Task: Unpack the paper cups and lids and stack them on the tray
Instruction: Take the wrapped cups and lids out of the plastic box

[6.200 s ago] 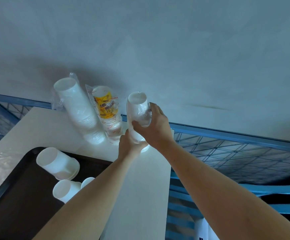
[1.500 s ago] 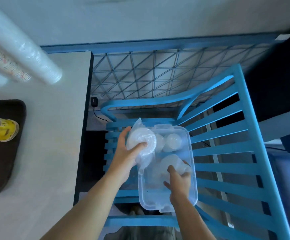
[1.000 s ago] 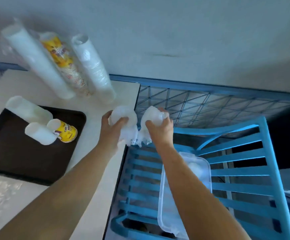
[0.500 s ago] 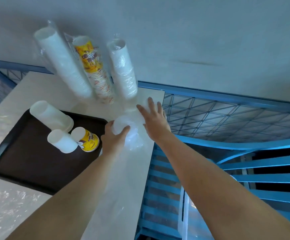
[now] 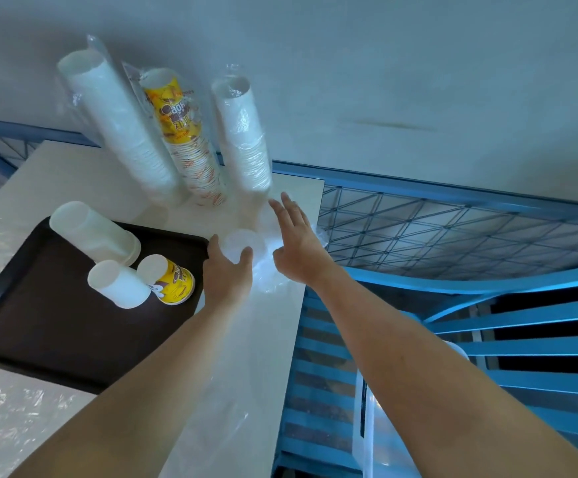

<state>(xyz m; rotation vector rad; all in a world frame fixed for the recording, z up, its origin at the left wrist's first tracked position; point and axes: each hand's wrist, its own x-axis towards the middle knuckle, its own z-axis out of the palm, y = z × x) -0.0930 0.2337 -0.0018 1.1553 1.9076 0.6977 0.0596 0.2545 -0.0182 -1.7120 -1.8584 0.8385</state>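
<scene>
Left hand (image 5: 227,274): fingers (image 5: 214,244) and thumb curled round a wrapped pack of lids (image 5: 241,242), which stands on the bench (image 5: 253,339). Right hand (image 5: 298,246): fingers (image 5: 289,210) straight and spread, gripping nothing, just right of the pack. I cannot tell whether they touch the bench beneath. Crumpled clear wrap (image 5: 268,274) lies between my two wrists, against the pack's near side.

To do this step well, I judge that I should steady the pack with the left fingers and pinch only the film with the right, then peel it away from the lids. Thin lids would likely buckle if squeezed hard.

Outward to the left, the dark tray (image 5: 56,339) lies just beside the left fingers, carrying two white cup stacks (image 5: 94,232) and a yellow printed cup (image 5: 172,282). Beyond both hands, three wrapped cup sleeves (image 5: 241,132) lean on the wall. A blue chair (image 5: 487,305) stands to the right
</scene>
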